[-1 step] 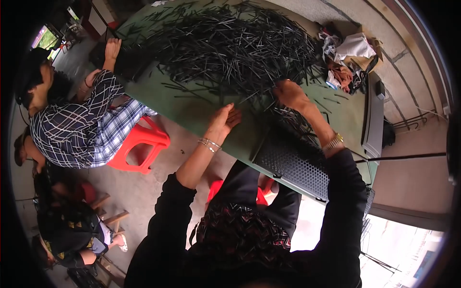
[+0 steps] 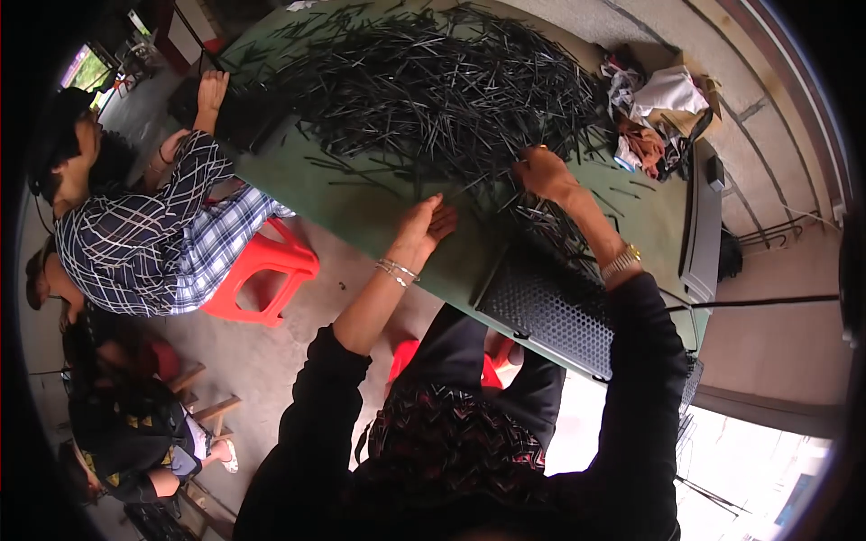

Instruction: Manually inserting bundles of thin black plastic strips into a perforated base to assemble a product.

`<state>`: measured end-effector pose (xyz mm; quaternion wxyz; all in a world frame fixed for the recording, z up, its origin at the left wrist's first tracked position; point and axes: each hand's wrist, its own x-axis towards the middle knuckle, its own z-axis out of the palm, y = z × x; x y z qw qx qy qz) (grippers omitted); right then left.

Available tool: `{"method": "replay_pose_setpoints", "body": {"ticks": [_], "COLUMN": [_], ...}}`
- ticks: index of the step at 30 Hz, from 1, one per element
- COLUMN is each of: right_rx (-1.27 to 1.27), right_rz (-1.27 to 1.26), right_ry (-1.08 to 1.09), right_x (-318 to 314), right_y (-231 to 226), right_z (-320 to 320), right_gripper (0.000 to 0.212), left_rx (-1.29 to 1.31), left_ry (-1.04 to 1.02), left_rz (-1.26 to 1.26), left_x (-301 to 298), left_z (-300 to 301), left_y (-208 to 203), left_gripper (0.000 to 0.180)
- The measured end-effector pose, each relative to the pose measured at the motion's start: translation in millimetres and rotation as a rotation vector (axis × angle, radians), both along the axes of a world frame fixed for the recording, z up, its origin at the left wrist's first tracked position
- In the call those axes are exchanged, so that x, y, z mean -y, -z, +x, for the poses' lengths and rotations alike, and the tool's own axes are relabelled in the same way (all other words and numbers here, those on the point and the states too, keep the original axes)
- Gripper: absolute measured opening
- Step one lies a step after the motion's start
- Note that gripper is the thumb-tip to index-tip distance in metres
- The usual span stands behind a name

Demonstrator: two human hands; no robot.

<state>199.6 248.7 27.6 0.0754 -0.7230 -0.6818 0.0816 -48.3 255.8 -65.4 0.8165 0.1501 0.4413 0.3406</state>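
Note:
A large heap of thin black strips (image 2: 424,86) covers much of the green tabletop (image 2: 361,203). At the heap's near right edge is my right hand (image 2: 546,174), its fingers curled closed among the strips; what they grip is hidden. My left hand (image 2: 424,227) hovers by the table's near edge, in front of the heap, with the fingers bent inward; anything in them is too small to make out. Below my right forearm lies a black perforated tray (image 2: 546,302), with more loose strips (image 2: 552,225) at its far side.
At my left a person in a checked shirt (image 2: 135,243) works at the same table beside a red stool (image 2: 271,270). Another seated person (image 2: 126,415) is farther left. Crumpled bags and cloth (image 2: 658,113) lie at the back right, near the wall.
My right hand and forearm have shifted very slightly. The left hand is nearly where it was, and the heap looks the same.

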Motion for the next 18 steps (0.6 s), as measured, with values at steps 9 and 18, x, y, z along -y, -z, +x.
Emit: {"method": "replay_pose_setpoints", "body": {"ticks": [9, 18], "right_rx": [-0.318, -0.284], "right_rz": [-0.046, -0.2], "right_ry": [0.047, 0.195], "right_x": [-73, -82], "right_y": [49, 67], "right_z": [24, 30], "right_gripper": [0.064, 0.063], "left_rx": [0.087, 0.083], "left_ry": [-0.037, -0.086], "left_rz": [-0.112, -0.098], "left_x": [-23, -53], "left_z": [39, 86], "left_y": [4, 16], "left_gripper": [0.02, 0.039]}}
